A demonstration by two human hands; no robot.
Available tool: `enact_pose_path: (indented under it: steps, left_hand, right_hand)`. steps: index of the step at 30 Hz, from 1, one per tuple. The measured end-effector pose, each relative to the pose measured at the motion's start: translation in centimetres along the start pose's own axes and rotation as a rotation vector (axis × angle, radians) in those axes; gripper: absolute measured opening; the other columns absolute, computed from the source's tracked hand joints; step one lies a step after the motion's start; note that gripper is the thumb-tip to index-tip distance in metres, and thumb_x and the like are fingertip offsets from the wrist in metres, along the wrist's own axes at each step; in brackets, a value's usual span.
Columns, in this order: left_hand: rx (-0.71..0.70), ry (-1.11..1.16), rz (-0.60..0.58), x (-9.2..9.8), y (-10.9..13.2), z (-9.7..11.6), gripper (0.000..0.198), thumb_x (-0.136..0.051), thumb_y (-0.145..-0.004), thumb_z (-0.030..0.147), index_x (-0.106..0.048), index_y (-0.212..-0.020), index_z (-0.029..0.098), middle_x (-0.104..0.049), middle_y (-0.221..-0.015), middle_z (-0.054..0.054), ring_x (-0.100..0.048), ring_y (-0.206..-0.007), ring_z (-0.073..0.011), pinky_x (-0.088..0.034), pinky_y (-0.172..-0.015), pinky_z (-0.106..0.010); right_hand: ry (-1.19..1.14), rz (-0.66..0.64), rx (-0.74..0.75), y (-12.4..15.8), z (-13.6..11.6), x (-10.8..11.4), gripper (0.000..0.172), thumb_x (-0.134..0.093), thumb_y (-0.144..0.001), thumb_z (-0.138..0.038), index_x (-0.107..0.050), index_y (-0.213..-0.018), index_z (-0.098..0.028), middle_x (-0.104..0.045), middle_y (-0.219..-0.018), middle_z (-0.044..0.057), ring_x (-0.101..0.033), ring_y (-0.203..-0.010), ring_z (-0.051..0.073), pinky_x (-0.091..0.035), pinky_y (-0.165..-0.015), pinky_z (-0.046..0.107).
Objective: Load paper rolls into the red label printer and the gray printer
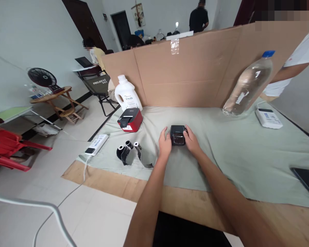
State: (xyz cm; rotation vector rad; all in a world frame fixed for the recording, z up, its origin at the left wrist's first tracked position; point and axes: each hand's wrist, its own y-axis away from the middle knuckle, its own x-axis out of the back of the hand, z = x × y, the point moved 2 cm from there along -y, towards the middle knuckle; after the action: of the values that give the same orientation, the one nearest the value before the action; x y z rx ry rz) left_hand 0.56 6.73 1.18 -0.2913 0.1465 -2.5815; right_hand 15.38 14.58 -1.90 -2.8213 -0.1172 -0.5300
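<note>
A small black box-shaped device point(178, 137) with a shiny dark window on its front stands on the light green cloth point(190, 164). At its right edge my right hand point(192, 141) grips it, with the thumb at the front and the other fingers partly hidden along the side. My left hand point(165, 143) is beside its left edge, thumb and fingers apart; whether the thumb touches the device I cannot tell. To the left lie several black rolls point(121, 152) with pale cores and loose dark film point(145, 159) trailing toward my left forearm.
Behind the rolls sit a red-and-black box-shaped machine point(134, 120) and a white jug point(128, 96). A cardboard panel point(180, 79) rises at the back, with a large water bottle point(249, 87) leaning. Power strips point(96, 144) lie left and right; a phone point(307, 181) lies at right. Several people are nearby.
</note>
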Motion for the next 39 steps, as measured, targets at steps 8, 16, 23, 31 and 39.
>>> enact_pose_path:
  steps: [8,16,23,31,39]
  left_hand:
    - [-0.139,-0.595,-0.187,0.2,-1.2,-2.8,0.073,-0.039,-0.081,-0.001,-0.060,-0.144,0.029,-0.063,-0.145,0.003,-0.049,-0.142,-0.0196,-0.031,-0.125,-0.040]
    - [-0.138,-0.819,-0.225,0.1,-1.3,-2.3,0.074,-0.038,-0.084,0.001,-0.054,-0.147,0.034,-0.053,-0.154,0.004,-0.040,-0.149,-0.0180,-0.022,-0.127,-0.046]
    - [-0.134,-0.829,-0.233,0.1,-1.2,-2.5,0.071,-0.037,-0.086,0.003,-0.053,-0.148,0.033,-0.052,-0.155,0.003,-0.039,-0.150,-0.0180,-0.021,-0.127,-0.047]
    - [-0.153,-0.780,-0.280,0.2,-1.3,-2.3,0.075,-0.038,-0.082,0.001,-0.053,-0.149,0.032,-0.054,-0.153,0.003,-0.038,-0.151,-0.0214,-0.021,-0.127,-0.050]
    - [-0.143,-0.779,-0.296,0.3,-1.4,-2.2,0.076,-0.037,-0.083,0.000,-0.050,-0.151,0.032,-0.052,-0.155,0.005,-0.037,-0.151,-0.0201,-0.018,-0.128,-0.048]
  right_hand:
    - [-0.069,0.030,-0.045,0.8,0.0,0.0,0.080,-0.030,-0.098,-0.068,-0.044,-0.154,-0.014,-0.055,-0.151,0.016,-0.052,-0.141,0.028,-0.034,-0.122,0.047]
    - [-0.014,-0.021,-0.126,1.0,-0.4,0.1,0.082,-0.028,-0.099,-0.068,-0.034,-0.161,-0.014,-0.051,-0.155,0.013,-0.044,-0.147,0.026,-0.030,-0.125,0.046]
    - [-0.013,-0.012,-0.124,1.1,-0.4,0.2,0.081,-0.029,-0.099,-0.066,-0.034,-0.160,-0.012,-0.050,-0.155,0.014,-0.045,-0.147,0.026,-0.030,-0.124,0.046]
    - [0.022,0.005,-0.120,1.0,-0.4,0.1,0.079,-0.031,-0.098,-0.066,-0.042,-0.156,-0.013,-0.054,-0.152,0.014,-0.047,-0.145,0.028,-0.032,-0.123,0.047]
    - [0.055,0.008,-0.101,0.9,-0.6,0.2,0.075,-0.032,-0.097,-0.063,-0.051,-0.151,-0.014,-0.055,-0.152,0.012,-0.049,-0.143,0.027,-0.032,-0.123,0.046]
